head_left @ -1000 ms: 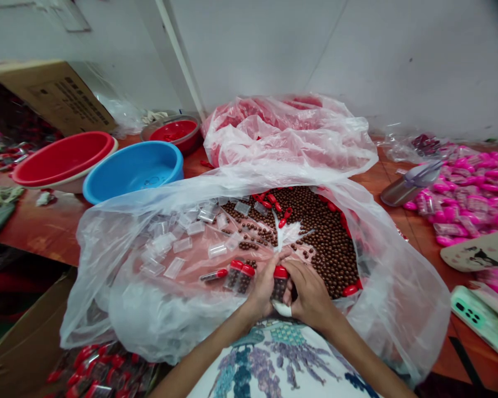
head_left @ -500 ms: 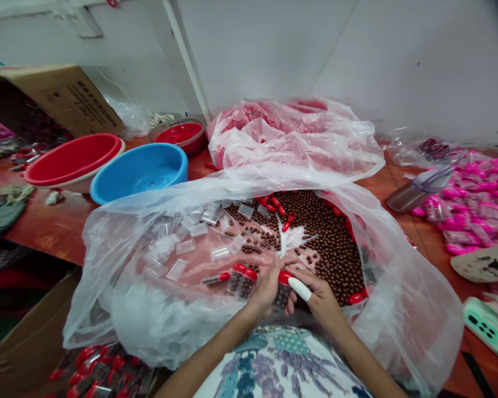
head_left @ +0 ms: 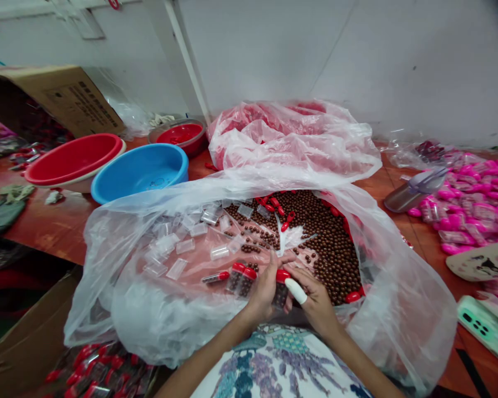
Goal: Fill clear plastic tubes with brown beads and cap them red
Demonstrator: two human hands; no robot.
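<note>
Between my two hands is a small clear container with a red cap, with dark balls showing inside. My left hand is closed around its left side. My right hand, its thumb in a white cover, presses on the cap's right end. Just left of my hands lie several filled red-capped containers. Beyond my fingers spreads a heap of brown balls, with loose red caps on it. Clear, uncapped containers are scattered to the left.
A translucent plastic sheet surrounds the work area. Blue and red basins stand at the back left. A bagged red heap lies behind. At right are pink containers, a cup and a phone. A box of filled containers sits lower left.
My right hand and the red-capped container have shifted very slightly left. Both hands keep their hold on it. Things at the right edge sit a little further left as the view turns slightly.
</note>
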